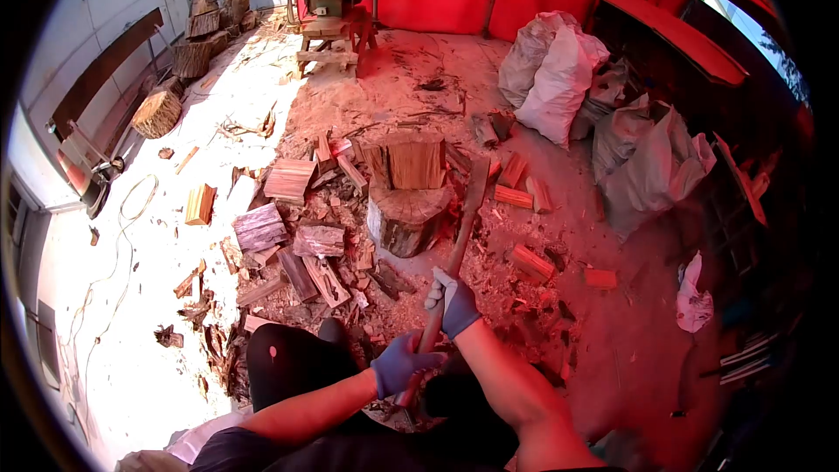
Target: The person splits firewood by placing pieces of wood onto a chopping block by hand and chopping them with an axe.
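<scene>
Both my hands wear blue-grey gloves and are wrapped round the long wooden handle of an axe. My left hand grips low, near the butt end between my knees. Higher up the same handle, my right hand is closed as well. The axe slants up and away, its far end just right of the chopping block; the shape of its head is hard to make out. On top of the block stands a split log piece, upright, its flat pale face toward me.
Split firewood and chips litter the ground left of the block, with more pieces at right. Stuffed white sacks and grey sacks stand right. A saw table is behind; a cord lies left.
</scene>
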The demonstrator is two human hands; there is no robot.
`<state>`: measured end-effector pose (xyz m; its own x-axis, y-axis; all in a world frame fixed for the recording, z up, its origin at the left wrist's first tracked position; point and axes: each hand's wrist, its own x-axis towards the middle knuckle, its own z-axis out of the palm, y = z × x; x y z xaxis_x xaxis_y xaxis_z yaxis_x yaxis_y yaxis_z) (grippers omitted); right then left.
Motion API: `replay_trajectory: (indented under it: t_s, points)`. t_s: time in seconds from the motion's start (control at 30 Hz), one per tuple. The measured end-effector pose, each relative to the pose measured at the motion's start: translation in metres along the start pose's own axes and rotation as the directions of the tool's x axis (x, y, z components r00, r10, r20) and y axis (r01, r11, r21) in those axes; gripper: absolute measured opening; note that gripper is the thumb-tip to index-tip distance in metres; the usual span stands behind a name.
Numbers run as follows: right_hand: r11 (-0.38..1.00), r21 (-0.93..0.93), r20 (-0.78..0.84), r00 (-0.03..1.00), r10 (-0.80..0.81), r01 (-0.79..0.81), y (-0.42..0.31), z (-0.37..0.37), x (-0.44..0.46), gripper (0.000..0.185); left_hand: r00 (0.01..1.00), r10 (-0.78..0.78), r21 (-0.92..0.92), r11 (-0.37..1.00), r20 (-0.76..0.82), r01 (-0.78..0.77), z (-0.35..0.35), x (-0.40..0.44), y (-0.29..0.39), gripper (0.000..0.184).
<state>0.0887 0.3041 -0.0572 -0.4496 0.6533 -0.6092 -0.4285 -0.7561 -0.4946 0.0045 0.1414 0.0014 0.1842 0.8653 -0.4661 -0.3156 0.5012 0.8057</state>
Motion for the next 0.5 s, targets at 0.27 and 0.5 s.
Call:
replay_trajectory:
  t_s: [0.27,0.5]
  points:
    - [0.39,-0.177,0.551,0.419,-0.722,0.904,-0.169,0.194,-0.14,0.018,0.798,0.586,0.185,0.776,0.141,-0.603,0.031,0.064,0.132,0.038]
    - [-0.217,-0.261,0.497,-0.062,-0.866,0.941,-0.187,0.286,-0.094,0.024,0.642,0.763,0.256,0.636,-0.073,-0.728,-0.008,0.114,0.23,0.023]
